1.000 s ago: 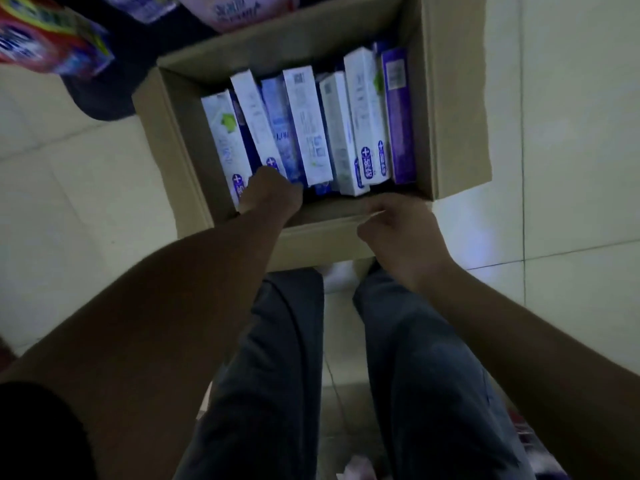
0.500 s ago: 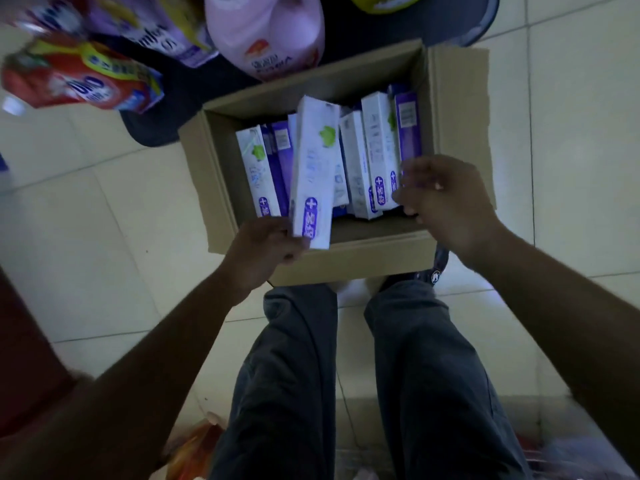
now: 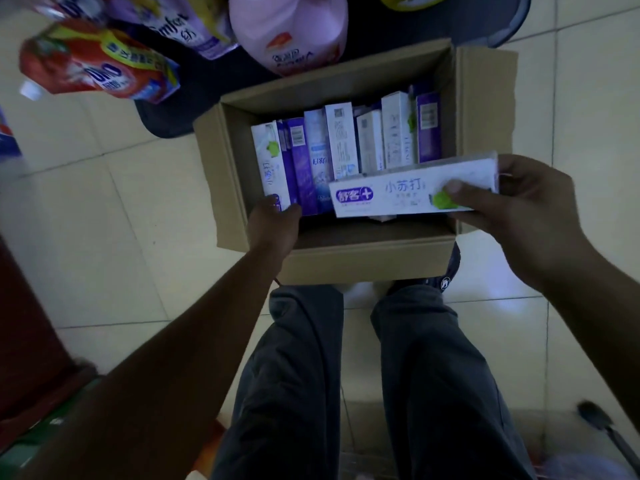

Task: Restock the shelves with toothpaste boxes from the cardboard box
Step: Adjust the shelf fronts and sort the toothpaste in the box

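A pale tiled floor fills the view from above, with the person's legs in dark trousers running up the middle.

At the feet sits an open cardboard box. Inside it, a row of toothpaste boxes in white and purple is packed side by side, each with its long axis pointing away from the person. Some show barcodes. The leftmost white box carries a green leaf mark and the characters 小苏打 running along its length.

Beyond the carton, on a dark mat, lie a pink bottle, a red refill pouch and a purple pouch whose label partly reads "Comfort".

One white toothpaste box is held above the near right part of the carton. Its long axis runs left to right, the left end tipped slightly toward the person, with the printed face up. A purple logo ending in a plus sign sits at the left end, then 小苏打, then a green leaf.

The right hand grasps this box by its right end, thumb laid flat on the face beside the leaf and fingers wrapped behind.

The left hand reaches into the near left corner, back of the hand up, fingers bent down onto the near end of the leftmost white box. Whether they clasp it cannot be told.

A dark shoe peeks out just beneath the carton.
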The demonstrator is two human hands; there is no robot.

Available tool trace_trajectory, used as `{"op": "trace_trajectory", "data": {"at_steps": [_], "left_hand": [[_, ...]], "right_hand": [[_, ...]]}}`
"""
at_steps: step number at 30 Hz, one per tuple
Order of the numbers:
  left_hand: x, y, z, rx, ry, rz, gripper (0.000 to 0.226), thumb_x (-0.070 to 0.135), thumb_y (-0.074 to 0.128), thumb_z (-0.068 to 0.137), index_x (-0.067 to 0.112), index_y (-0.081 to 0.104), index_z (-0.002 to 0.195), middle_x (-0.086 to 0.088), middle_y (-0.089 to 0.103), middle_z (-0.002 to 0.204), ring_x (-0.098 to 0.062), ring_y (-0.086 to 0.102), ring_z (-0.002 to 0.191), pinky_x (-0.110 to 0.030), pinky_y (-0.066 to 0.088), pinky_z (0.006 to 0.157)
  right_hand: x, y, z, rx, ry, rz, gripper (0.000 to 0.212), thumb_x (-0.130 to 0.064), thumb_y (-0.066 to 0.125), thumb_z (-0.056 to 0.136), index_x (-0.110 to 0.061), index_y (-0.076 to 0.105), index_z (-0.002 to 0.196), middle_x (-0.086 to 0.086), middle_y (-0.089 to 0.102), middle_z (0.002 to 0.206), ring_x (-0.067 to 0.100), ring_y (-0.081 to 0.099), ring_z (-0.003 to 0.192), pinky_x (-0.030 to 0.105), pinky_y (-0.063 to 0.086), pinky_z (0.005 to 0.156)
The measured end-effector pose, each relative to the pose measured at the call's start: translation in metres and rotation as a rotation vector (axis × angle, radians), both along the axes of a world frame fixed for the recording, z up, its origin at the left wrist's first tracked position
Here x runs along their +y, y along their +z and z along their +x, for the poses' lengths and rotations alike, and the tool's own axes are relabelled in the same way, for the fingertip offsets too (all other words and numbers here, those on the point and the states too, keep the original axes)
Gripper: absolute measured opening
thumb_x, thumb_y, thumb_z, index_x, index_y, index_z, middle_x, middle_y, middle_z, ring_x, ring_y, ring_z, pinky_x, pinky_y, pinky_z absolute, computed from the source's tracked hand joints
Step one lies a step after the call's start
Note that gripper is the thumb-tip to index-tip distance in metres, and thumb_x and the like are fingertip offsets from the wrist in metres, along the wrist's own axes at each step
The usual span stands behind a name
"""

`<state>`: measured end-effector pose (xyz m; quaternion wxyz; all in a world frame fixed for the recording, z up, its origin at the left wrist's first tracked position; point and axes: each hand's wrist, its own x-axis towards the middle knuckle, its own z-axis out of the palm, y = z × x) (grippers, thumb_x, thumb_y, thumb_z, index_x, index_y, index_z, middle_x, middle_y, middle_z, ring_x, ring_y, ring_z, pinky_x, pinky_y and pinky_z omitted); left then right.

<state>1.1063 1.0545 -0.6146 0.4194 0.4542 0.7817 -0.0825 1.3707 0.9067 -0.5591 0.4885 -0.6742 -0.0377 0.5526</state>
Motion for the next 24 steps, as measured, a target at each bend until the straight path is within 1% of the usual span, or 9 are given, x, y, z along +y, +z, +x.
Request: {"op": "trace_trajectory", "data": {"at_steps": [2, 5, 8, 13, 15, 17, 19, 21, 24], "left_hand": [[0.001, -0.029, 0.005, 0.145, 0.060, -0.026, 0.055, 0.029, 0.066, 0.084, 0.011, 0.059, 0.135, -0.010, 0.064, 0.128, -0.033, 0.063, 0.114, -0.037, 0.053, 0.093], [-0.001, -0.064, 0.022, 0.304, 0.059, -0.125, 0.081, 0.040, 0.066, 0.085, 0.010, 0.034, 0.153, -0.012, 0.036, 0.150, -0.035, 0.044, 0.134, -0.043, 0.037, 0.113], [-0.007, -0.086, 0.039, 0.380, 0.145, -0.041, 0.073, 0.035, 0.068, 0.083, 0.016, 0.032, 0.143, -0.007, 0.029, 0.148, -0.032, 0.038, 0.134, -0.042, 0.030, 0.110], [-0.014, -0.106, 0.033, 0.244, 0.178, -0.033, 0.063, 0.017, 0.064, 0.086, 0.029, 0.028, 0.136, -0.009, 0.038, 0.138, -0.035, 0.051, 0.121, -0.041, 0.045, 0.089], [-0.014, -0.109, 0.029, 0.184, 0.233, -0.011, 0.070, 0.021, 0.060, 0.092, 0.029, 0.018, 0.148, -0.008, 0.046, 0.142, -0.033, 0.054, 0.125, -0.039, 0.049, 0.092], [-0.011, -0.110, 0.024, 0.165, 0.326, 0.016, 0.091, 0.023, 0.070, 0.087, 0.025, 0.007, 0.152, -0.007, 0.050, 0.144, -0.031, 0.058, 0.122, -0.039, 0.050, 0.099], [-0.007, -0.106, 0.018, 0.158, 0.335, 0.008, 0.092, 0.022, 0.080, 0.078, 0.019, 0.023, 0.150, -0.007, 0.058, 0.137, -0.031, 0.062, 0.118, -0.040, 0.053, 0.100], [-0.003, -0.096, 0.011, 0.156, 0.221, 0.002, 0.068, 0.026, 0.083, 0.074, 0.017, 0.055, 0.135, -0.006, 0.068, 0.127, -0.030, 0.067, 0.113, -0.041, 0.056, 0.099], [-0.002, -0.063, 0.000, 0.066, 0.113, 0.123, 0.040, 0.032, 0.083, 0.077, 0.014, 0.073, 0.112, -0.005, 0.076, 0.105, -0.027, 0.072, 0.096, -0.036, 0.059, 0.084]], "right_hand": [[-0.003, -0.004, -0.003, -0.024, -0.028, 0.007, 0.044, -0.012, 0.084, 0.076, -0.001, 0.070, 0.116, 0.014, 0.077, 0.108, 0.030, 0.075, 0.101, 0.039, 0.061, 0.086], [-0.004, -0.011, -0.007, -0.011, -0.070, 0.022, 0.050, -0.015, 0.084, 0.074, 0.002, 0.067, 0.119, 0.016, 0.076, 0.110, 0.031, 0.074, 0.102, 0.040, 0.062, 0.086], [-0.006, -0.021, -0.014, -0.006, -0.105, 0.009, 0.046, -0.012, 0.085, 0.077, 0.001, 0.067, 0.117, 0.016, 0.076, 0.108, 0.032, 0.075, 0.101, 0.041, 0.062, 0.085], [-0.008, -0.030, -0.028, 0.005, -0.194, -0.026, 0.036, -0.007, 0.085, 0.079, 0.000, 0.068, 0.110, 0.020, 0.075, 0.108, 0.033, 0.075, 0.100, 0.042, 0.062, 0.084], [-0.010, -0.030, -0.030, 0.005, -0.210, -0.038, 0.032, -0.006, 0.085, 0.078, -0.003, 0.069, 0.106, 0.019, 0.076, 0.105, 0.033, 0.075, 0.099, 0.042, 0.062, 0.084], [-0.010, -0.028, -0.029, -0.004, -0.206, -0.049, 0.031, -0.006, 0.085, 0.078, -0.004, 0.069, 0.104, 0.018, 0.076, 0.103, 0.034, 0.075, 0.098, 0.042, 0.062, 0.084], [-0.010, -0.025, -0.027, -0.017, -0.189, -0.053, 0.032, -0.005, 0.085, 0.078, -0.002, 0.069, 0.106, 0.018, 0.076, 0.103, 0.033, 0.075, 0.098, 0.042, 0.062, 0.084], [-0.008, -0.018, -0.024, -0.025, -0.166, -0.054, 0.033, -0.007, 0.084, 0.079, -0.001, 0.068, 0.108, 0.018, 0.076, 0.104, 0.033, 0.075, 0.099, 0.042, 0.062, 0.084], [-0.003, 0.000, -0.019, -0.042, -0.156, -0.057, 0.029, -0.012, 0.084, 0.080, -0.008, 0.071, 0.105, 0.015, 0.077, 0.103, 0.032, 0.076, 0.097, 0.042, 0.062, 0.082]]}}
